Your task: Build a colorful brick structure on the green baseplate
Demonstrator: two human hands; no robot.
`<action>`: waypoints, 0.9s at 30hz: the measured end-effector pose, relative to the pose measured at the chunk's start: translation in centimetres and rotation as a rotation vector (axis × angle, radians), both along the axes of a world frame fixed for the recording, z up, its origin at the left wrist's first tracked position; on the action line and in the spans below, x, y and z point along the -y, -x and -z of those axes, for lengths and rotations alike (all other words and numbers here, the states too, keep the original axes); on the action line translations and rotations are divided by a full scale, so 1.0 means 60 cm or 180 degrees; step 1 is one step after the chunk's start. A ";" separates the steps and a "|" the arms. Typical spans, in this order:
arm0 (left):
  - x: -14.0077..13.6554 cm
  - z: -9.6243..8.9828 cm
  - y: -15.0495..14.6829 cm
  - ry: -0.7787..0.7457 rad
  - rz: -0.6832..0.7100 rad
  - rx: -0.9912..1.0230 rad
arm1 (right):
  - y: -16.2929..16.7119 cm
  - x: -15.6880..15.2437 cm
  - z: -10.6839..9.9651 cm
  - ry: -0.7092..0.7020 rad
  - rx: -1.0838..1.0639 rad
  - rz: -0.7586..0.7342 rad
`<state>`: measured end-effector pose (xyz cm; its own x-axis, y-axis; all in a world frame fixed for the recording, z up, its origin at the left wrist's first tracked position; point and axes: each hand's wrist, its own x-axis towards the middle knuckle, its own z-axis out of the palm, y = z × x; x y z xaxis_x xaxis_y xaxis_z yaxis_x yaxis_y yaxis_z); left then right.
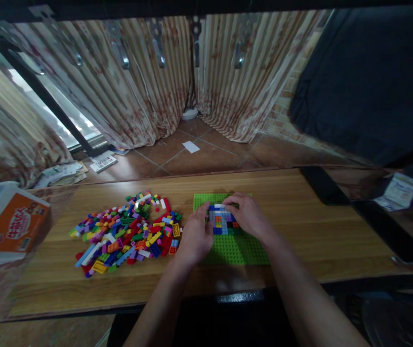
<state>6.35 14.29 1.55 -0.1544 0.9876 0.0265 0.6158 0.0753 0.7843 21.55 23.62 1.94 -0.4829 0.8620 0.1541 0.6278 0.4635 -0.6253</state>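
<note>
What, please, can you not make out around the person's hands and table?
In the head view:
Whether the right hand grips anything: its fingers hide this.
Part of the green studded plastic baseplate: beneath multicoloured plastic bricks and that hand.
Translucent orange-labelled plastic box, left part: cut off by the picture edge.

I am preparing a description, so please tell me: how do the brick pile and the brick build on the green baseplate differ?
The brick pile lies jumbled on the wooden table; the brick build sits ordered on the green baseplate. The brick pile spreads wider; the brick build is compact. Both contain many colours.
</note>
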 end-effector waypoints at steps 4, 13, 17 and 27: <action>-0.004 -0.001 -0.004 -0.0180 0.0063 -0.0345 | 0.000 -0.001 0.000 -0.0036 -0.0013 -0.0024; -0.012 -0.010 -0.019 0.0015 0.0318 -0.1104 | -0.001 0.002 -0.006 -0.0124 0.0006 -0.0108; -0.012 -0.012 -0.026 0.0178 0.0234 -0.1261 | 0.001 0.006 -0.008 -0.0188 -0.0015 -0.0147; -0.012 0.001 -0.022 0.0081 0.0297 -0.1695 | -0.041 -0.024 0.007 0.0516 -0.0859 0.0207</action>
<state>7.70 15.01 1.52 -0.0377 0.9979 0.0530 0.9326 0.0161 0.3605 24.00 25.04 1.54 -0.3862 0.9136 0.1274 0.4543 0.3086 -0.8357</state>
